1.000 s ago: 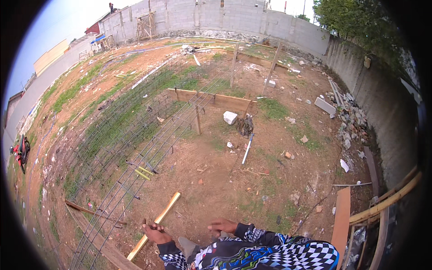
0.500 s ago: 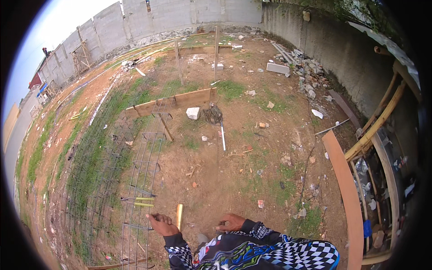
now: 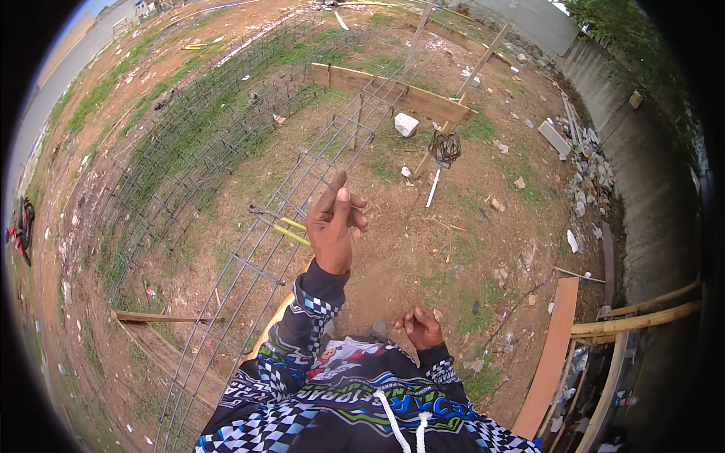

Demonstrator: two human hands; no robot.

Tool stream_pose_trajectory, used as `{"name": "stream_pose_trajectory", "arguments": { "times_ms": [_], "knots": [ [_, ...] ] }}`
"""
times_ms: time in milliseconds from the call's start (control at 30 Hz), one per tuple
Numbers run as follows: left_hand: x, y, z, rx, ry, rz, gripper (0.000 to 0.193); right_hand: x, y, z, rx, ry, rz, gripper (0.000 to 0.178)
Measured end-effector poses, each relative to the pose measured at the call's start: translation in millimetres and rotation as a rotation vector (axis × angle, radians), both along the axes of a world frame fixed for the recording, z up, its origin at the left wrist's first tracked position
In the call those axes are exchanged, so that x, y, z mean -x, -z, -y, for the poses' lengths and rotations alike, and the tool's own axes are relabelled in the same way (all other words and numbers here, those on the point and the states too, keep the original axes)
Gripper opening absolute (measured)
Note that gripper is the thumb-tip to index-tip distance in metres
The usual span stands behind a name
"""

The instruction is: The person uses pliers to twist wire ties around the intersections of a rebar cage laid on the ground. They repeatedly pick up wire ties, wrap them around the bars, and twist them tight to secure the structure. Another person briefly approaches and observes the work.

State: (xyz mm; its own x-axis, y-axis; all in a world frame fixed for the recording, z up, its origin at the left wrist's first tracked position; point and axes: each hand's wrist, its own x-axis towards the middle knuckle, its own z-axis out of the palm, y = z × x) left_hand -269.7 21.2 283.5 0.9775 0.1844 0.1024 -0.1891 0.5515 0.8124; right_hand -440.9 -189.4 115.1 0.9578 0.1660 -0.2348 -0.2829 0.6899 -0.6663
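My left hand (image 3: pixel 332 230) is raised beside the long steel rebar cage (image 3: pixel 343 136), its thumb and fingers pinched together. Whatever they hold, if anything, is too thin to make out. A pair of pincers with yellow-green handles (image 3: pixel 291 230) lies across the bars of the cage; the hand partly covers the handle ends. Low in front of my body, my right hand (image 3: pixel 421 327) is closed with curled fingers, and I cannot see what is in it. It is apart from the cage.
A wooden board (image 3: pixel 408 94) on stakes crosses the cage's far end. More rebar cages (image 3: pixel 196 162) lie on grass at the left. A white block (image 3: pixel 405 124) and a coil of dark wire (image 3: pixel 445 149) rest on the dirt. A plank (image 3: pixel 547 355) and bamboo poles (image 3: pixel 634 321) stand right.
My left hand has risen from beside the cage, further forward, fingers pinched. The right hand has shifted right and lower. The view has tilted down and turned; the pincers still lie on the cage.
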Motion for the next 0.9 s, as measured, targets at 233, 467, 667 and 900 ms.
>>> {"name": "stream_pose_trajectory", "arguments": {
  "times_ms": [233,467,667,900],
  "knots": [
    [-9.5,-12.4,5.2,0.1,0.056,-0.062,0.044,1.0,-7.3,38.9,0.052,0.009,0.051,0.029],
    [-25.9,-14.1,17.0,-0.001,-0.067,-0.021,0.039,5.7,-16.3,66.4,0.343,0.131,0.089,0.025],
    [-30.1,-10.6,15.5,0.003,-0.133,-0.03,0.035,8.6,-21.9,80.0,0.69,0.165,0.177,0.028],
    [-22.4,-12.9,9.8,-0.055,-0.099,-0.099,0.038,3.1,-19.4,86.9,0.746,0.065,0.196,0.028]
  ]
}}
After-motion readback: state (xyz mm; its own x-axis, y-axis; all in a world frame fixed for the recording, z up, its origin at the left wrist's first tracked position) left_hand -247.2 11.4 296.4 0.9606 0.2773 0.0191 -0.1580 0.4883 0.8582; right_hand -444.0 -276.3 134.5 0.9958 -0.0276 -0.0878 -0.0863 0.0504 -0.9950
